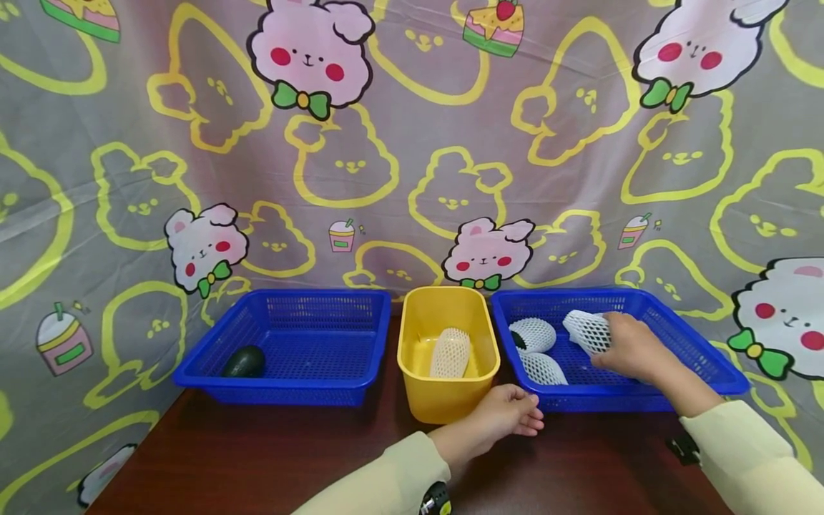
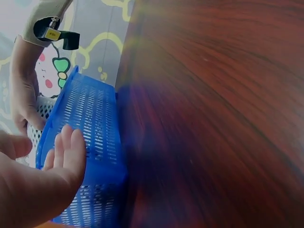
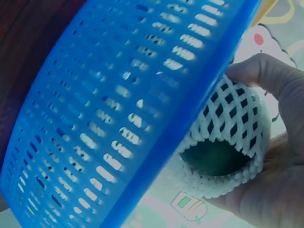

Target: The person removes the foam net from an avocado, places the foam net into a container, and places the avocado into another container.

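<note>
My right hand [image 1: 633, 347] grips an avocado in a white foam net [image 1: 589, 331] over the right blue basket [image 1: 618, 390]. In the right wrist view, dark green skin [image 3: 216, 159] shows through the net's open end. Two more netted pieces, an upper one [image 1: 537, 335] and a lower one [image 1: 543, 369], lie at that basket's left side. My left hand [image 1: 505, 415] is by the basket's front left corner, fingers loosely extended and holding nothing; the left wrist view shows its fingers [image 2: 71, 149] beside the basket wall.
A yellow bin [image 1: 447, 397] stands between the baskets with a pale foam net [image 1: 450, 352] inside; whether it holds anything cannot be told. The left blue basket [image 1: 309, 350] contains one bare dark green avocado [image 1: 244, 362]. A patterned cloth [image 1: 386, 164] hangs behind the dark wooden table [image 1: 290, 443].
</note>
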The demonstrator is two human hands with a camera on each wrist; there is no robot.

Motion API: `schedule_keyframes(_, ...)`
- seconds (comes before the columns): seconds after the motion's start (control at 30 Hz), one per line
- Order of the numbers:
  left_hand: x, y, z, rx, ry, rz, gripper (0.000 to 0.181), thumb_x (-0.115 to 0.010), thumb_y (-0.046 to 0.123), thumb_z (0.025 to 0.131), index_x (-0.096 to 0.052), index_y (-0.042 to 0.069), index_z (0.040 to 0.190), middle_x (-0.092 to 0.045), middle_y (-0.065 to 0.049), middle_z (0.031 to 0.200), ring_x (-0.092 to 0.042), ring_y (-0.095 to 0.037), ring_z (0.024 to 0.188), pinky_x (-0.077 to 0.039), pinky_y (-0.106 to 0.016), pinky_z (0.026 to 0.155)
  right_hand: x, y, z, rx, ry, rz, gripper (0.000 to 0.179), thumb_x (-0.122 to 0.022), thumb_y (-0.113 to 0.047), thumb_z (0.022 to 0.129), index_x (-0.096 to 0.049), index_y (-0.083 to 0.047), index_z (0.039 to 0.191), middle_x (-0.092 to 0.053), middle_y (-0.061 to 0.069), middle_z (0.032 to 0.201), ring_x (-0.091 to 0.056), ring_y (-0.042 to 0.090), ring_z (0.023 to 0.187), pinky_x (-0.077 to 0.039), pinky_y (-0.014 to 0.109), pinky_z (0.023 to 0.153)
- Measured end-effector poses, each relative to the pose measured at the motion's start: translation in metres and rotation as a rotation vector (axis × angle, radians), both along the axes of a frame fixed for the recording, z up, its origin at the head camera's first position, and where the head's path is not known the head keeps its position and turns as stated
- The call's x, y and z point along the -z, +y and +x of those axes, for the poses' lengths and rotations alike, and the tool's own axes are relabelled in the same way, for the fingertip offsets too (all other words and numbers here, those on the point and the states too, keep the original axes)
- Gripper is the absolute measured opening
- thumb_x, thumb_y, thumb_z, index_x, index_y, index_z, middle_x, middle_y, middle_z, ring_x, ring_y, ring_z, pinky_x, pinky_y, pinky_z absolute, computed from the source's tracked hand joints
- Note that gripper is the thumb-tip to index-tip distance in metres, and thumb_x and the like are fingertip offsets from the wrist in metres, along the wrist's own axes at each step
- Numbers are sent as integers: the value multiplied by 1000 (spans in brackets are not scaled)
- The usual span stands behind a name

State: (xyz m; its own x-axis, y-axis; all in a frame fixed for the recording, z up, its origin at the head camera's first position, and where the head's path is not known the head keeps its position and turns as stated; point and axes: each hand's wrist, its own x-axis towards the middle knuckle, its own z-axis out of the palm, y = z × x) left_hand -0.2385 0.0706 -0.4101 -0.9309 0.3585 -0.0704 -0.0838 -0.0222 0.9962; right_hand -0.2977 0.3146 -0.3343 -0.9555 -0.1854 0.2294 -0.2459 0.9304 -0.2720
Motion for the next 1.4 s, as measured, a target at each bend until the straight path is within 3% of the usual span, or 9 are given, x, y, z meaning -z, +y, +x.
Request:
schedule_keyframes(0.17,-1,-16,4,137,48,-71,10,-57,7,97,-59,-3,98,-66,-13,80,-69,-28,74,-58,-39,68,-3,-10,7,-61,66,-57,87,-83,-18,60,-42,24,124,-52,39,111,-53,48,95,-44,58,78)
schedule_keyframes(0.43,-10,-45,4,259,59,-113,18,-58,11,98,-61,-6,100,-68,-17,86,-69,-26,76,-57,-41,72,-9,-25,21,-123,108,-159,84,-81,-12,64,-40,19,131,-52,34,115,-53,42,95,-47,52,75)
schedule_keyframes(0.67,-15,-71,4,307,74,-117,20,-57,11,98,-63,-8,101,-68,-19,89,-69,-34,82,-56,-44,75,-7,-40,34,-215,158,-206,84,-82,-8,66,-39,14,135,-54,27,114,-53,35,94,-48,47,73)
schedule_keyframes(0.97,-15,-104,14,366,105,-131,26,-54,9,100,-60,-16,105,-66,-29,95,-64,-49,90,-55,-48,78,1,-65,52,-359,247,-214,84,-85,-7,65,-43,6,136,-57,14,115,-55,23,95,-51,40,74)
schedule_keyframes(1.4,-6,-153,27,352,138,-143,25,-54,8,99,-60,-16,106,-67,-24,93,-66,-43,90,-55,-46,78,12,-98,80,-480,261,-258,89,-88,-7,61,-43,-6,137,-52,0,123,-50,13,103,-51,32,83)
